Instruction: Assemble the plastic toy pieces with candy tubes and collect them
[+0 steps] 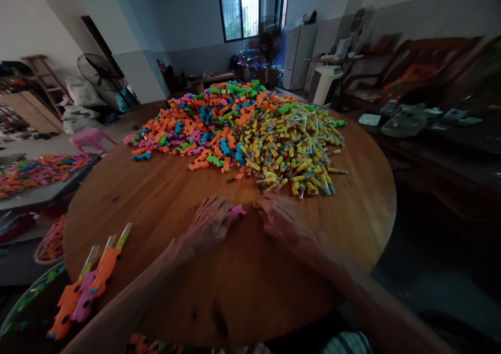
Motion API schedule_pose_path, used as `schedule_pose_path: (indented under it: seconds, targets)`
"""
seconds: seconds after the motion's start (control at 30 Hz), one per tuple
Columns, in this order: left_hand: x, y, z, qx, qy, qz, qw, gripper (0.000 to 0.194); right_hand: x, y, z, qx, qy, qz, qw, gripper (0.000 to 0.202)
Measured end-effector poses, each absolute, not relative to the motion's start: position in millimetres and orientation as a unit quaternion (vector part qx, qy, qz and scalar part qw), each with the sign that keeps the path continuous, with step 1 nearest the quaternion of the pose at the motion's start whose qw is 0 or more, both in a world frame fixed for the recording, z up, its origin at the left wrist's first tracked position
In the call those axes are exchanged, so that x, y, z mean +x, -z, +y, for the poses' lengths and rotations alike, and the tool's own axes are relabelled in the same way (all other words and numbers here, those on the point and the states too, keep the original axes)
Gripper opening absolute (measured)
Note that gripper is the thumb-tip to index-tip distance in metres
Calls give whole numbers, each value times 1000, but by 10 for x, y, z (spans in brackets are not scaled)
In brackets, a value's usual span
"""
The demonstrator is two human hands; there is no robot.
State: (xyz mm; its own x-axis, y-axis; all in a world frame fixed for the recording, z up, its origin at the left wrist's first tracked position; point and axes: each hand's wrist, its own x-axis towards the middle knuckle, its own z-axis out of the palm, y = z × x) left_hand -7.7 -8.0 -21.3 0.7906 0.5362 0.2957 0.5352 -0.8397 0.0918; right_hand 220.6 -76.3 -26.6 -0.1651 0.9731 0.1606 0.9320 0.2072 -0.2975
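Note:
My left hand (211, 217) is closed on a pink toy car (236, 211), whose end sticks out to the right of the fingers. My right hand (277, 213), slightly blurred, has its fingers bent together over something small and yellowish, too hidden to name. A narrow gap separates the two hands, both low over the round wooden table (156, 197). Beyond them lies a heap of colored toy cars (203, 114), touching a heap of yellow wrapped tubes (289, 140) on its right.
Three toy cars joined to clear tubes (86, 294) lie at the table's left edge. A side surface with more toy pieces (43, 174), a pink stool (90, 137) and a pink basket (52, 242) stand left. A dark table (442, 135) with bags is at right.

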Motion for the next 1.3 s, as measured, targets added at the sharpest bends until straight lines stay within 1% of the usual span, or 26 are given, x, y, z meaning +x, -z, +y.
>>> schedule_pose_path:
  seconds: [0.1,0.2,0.33,0.5,0.63,1.0,1.13,1.3]
  targets:
    - [-69,288,-119,944,-184,274,-1,21,2190,374,-824,-597,-94,-764,226,25]
    - [-78,318,-121,939,-212,269,29,14,2181,440,-859,-576,-113,-762,272,29]
    - [-86,298,-120,933,-229,269,62,9,2173,419,-893,-567,-124,-756,304,32]
    - [-72,270,-136,935,-228,252,96,17,2170,348,-915,-557,-132,-759,311,29]
    - [-57,271,-152,941,-220,243,89,19,2171,319,-912,-544,-130,-771,304,27]
    - [-48,259,-153,946,-211,235,71,21,2214,257,-887,-535,-139,-795,248,24]
    - [-59,262,-142,947,-202,238,76,21,2221,228,-860,-534,-148,-799,234,26]
    - [-61,257,-135,948,-198,233,85,20,2232,126,-841,-544,-147,-804,187,22]
